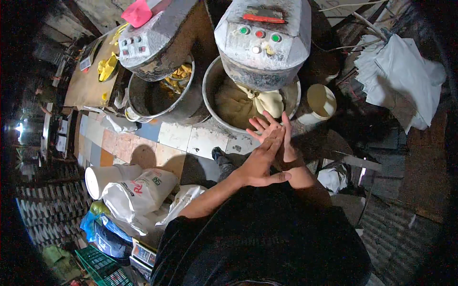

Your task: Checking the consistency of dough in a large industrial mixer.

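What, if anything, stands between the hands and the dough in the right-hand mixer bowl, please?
Nothing visible blocks the left hand or right hand from the dough; the mixer head overhangs its far side.

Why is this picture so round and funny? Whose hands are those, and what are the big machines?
A person is wearing a camera on their head, looking down. Its very wide lens bends things near the edge. Those are that person's own bare hands: the left hand lies across the right hand, and I can't see either holding anything.

In front stands a big machine with green and red buttons. It looks like a mixer, and the round bowl under it holds a pale, soft mass like dough. A second machine stands to its left. On the tiled floor lies a white sack.
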Demonstrator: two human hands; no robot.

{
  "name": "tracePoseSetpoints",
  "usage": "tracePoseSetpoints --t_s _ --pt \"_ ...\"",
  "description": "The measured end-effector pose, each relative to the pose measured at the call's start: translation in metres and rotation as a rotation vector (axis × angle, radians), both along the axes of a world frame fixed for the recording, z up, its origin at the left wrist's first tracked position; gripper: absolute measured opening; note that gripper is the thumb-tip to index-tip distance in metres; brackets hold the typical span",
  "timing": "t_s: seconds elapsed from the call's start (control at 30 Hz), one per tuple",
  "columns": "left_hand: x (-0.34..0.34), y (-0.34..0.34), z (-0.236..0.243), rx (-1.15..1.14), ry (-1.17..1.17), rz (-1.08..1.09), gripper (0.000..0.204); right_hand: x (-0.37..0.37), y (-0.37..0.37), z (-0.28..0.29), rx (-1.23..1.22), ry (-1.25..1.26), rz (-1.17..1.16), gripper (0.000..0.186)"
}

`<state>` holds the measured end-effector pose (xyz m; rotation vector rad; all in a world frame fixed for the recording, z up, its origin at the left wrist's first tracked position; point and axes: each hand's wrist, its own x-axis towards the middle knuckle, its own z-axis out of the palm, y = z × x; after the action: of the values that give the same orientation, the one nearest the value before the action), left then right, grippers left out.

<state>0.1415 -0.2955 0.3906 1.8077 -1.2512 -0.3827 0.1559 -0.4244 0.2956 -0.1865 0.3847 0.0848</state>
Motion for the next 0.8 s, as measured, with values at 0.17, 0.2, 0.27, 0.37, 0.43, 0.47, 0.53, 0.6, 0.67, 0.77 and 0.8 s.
tracePoseSetpoints --t_s 0.17,0.2,0.27,0.37,0.43,0.47,0.53,0.6,0.67,0.77,0.8 --pt "0.003 -0.002 0.0 0.007 -0.039 0.05 0.106 -0.003 0.017 -0.002 0.039 -0.114 0.057 0.081" --pt "0.003 -0.001 -0.001 -0.023 -0.063 0.066 0.106 -0.003 0.02 -0.002 0.062 -0.091 0.05 0.082" --pt "0.0 0.001 0.0 -0.02 -0.053 0.066 0.105 -0.005 0.022 0.0 0.086 -0.07 0.044 0.083" --pt "0.003 -0.001 0.006 -0.024 -0.026 0.036 0.102 -0.004 0.012 0.014 0.049 -0.027 0.024 0.083" --pt "0.003 -0.001 0.011 -0.035 -0.018 0.007 0.101 -0.006 0.003 0.026 0.016 -0.042 -0.087 0.078" --pt "0.004 -0.001 0.012 -0.066 -0.011 -0.021 0.098 -0.007 -0.007 0.019 0.073 -0.135 -0.066 0.075" --pt "0.001 -0.001 0.016 -0.099 -0.002 -0.053 0.095 -0.009 -0.016 0.032 0.085 -0.131 -0.096 0.074" --pt "0.0 -0.002 0.022 -0.095 0.031 -0.105 0.09 -0.009 -0.023 0.043 0.129 -0.102 -0.132 0.075" --pt "-0.002 -0.003 0.022 -0.074 0.012 -0.111 0.089 -0.011 -0.026 0.033 0.147 -0.142 -0.129 0.076" --pt "-0.007 -0.003 0.022 -0.038 -0.039 -0.119 0.087 -0.015 -0.018 0.033 0.186 -0.094 -0.148 0.077" --pt "-0.01 -0.001 0.022 -0.021 -0.077 -0.111 0.087 -0.016 -0.013 0.031 0.206 -0.099 -0.106 0.076"
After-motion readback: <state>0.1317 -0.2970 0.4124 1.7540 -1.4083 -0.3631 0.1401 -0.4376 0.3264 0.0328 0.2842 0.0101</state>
